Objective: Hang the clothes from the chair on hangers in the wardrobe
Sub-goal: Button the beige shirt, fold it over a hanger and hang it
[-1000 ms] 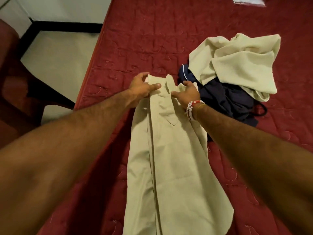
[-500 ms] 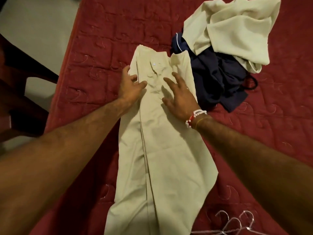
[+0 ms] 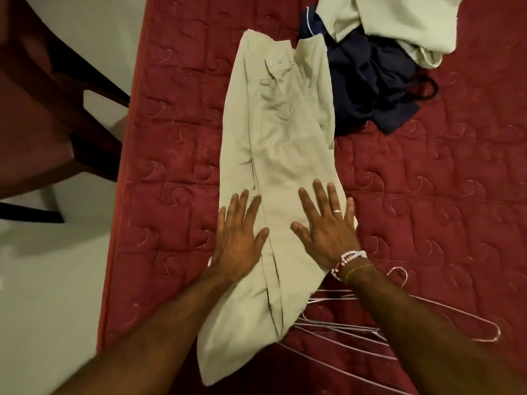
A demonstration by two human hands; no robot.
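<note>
While the folded beige trousers (image 3: 285,155) lie lengthwise on the red quilted bed (image 3: 176,172), waistband at the far end, both hands press flat on their near half. The left hand (image 3: 238,240) rests on the left edge and the right hand (image 3: 328,232) on the right side; both have straight, spread fingers and grip nothing. A ring (image 3: 337,211) and a beaded bracelet (image 3: 350,259) show on the right hand and wrist. Wire hangers (image 3: 342,330) lie just right of the near trouser end, partly under it. A navy garment (image 3: 368,81) lies crumpled far right, touching the waistband, with a cream garment (image 3: 399,18) on top. A dark wooden chair (image 3: 34,132) stands left of the bed.
</note>
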